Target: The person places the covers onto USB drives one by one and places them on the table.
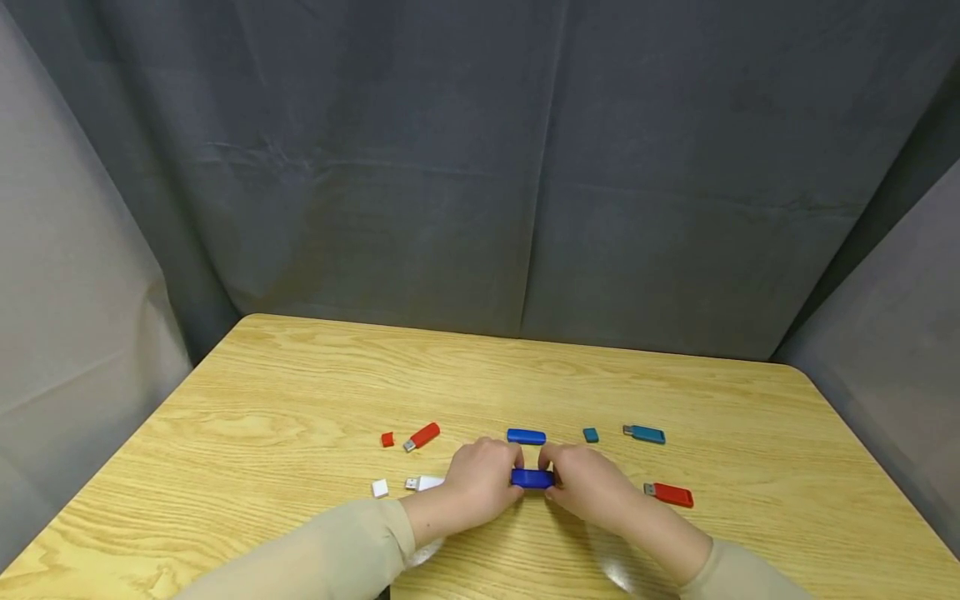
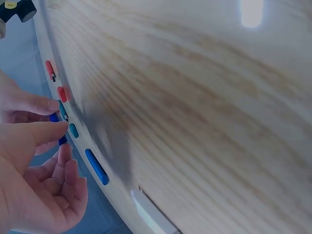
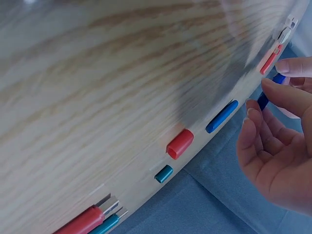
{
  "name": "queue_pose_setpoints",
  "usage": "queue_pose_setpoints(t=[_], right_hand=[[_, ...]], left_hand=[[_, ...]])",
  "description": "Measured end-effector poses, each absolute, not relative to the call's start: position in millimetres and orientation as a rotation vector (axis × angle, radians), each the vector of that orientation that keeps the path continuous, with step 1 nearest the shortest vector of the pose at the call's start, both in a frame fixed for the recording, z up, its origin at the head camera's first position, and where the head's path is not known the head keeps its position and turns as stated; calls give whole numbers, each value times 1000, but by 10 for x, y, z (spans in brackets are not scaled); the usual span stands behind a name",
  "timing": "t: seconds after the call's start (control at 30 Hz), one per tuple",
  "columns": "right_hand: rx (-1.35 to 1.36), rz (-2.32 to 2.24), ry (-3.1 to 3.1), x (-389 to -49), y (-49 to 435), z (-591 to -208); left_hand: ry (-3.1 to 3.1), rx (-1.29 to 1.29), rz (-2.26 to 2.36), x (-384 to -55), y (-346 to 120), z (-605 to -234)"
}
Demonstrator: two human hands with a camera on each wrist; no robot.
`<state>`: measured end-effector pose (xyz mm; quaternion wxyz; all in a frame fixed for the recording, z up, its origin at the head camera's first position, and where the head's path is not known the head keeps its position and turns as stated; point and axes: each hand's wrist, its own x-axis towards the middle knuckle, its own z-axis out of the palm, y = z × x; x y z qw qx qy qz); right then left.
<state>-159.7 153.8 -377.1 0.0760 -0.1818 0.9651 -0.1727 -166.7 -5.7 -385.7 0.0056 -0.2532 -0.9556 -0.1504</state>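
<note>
Both of my hands meet above the wooden table, pinching the two ends of a dark blue USB stick [image 1: 533, 478] between thumb and fingers. My left hand [image 1: 483, 479] has its left end, my right hand [image 1: 588, 483] its right end. No metal plug shows on that stick; the fingertips cover its ends. Just beyond it lies a second blue USB stick [image 1: 527, 436], also with no plug showing. A white USB stick [image 1: 425, 482] is partly hidden behind my left wrist. A red cap [image 3: 179, 144], hidden in the head view, lies near my right hand.
On the left lie a red cap [image 1: 387, 439], a red USB stick [image 1: 422, 437] with bare plug and a white cap [image 1: 380, 488]. Toward the right are a teal cap [image 1: 591, 435], a teal USB stick [image 1: 645, 434] and another red USB stick [image 1: 670, 494]. Grey curtains [image 1: 420, 208] surround the table.
</note>
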Motion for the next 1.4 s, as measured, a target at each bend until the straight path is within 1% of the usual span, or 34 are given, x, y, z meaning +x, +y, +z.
queue_pose_setpoints(t=[0.2, 0.67, 1.4], right_hand=[[-625, -523, 2882, -1606, 1552, -3781], [-690, -484, 2922, -1580, 1555, -3801], [-696, -429, 2908, -1583, 1549, -3828]], left_hand=[[-3016, -779, -446, -1670, -64, -3888], [-3082, -741, -418, -1661, -41, -3898], [-3084, -778, -449, -1650, -42, -3931]])
